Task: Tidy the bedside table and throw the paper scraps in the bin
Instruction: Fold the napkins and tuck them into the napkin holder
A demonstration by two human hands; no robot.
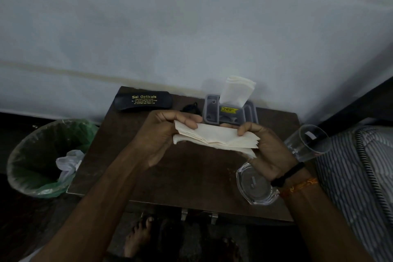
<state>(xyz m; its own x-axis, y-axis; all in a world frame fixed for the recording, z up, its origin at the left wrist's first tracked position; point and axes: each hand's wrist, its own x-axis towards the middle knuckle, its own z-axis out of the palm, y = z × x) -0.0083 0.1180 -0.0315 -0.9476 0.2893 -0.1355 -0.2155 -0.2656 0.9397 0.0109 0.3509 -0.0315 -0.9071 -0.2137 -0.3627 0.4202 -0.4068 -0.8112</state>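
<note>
A stack of folded white paper napkins [214,137] is held above the dark wooden bedside table [187,176]. My left hand [163,134] grips its left end with the thumb on top. My right hand [263,149] holds the right end, fingers curled under it. Left of the table stands a bin [27,168] lined with a green bag, with a white scrap [69,162] inside near its right rim.
At the table's back lie a black spectacle case [142,101], a small black item [190,107] and a grey plastic holder [230,112] with napkins [235,91] standing in it. A glass ashtray [256,187] and a drinking glass [308,142] sit at the right. Striped bedding [357,166] borders the right side.
</note>
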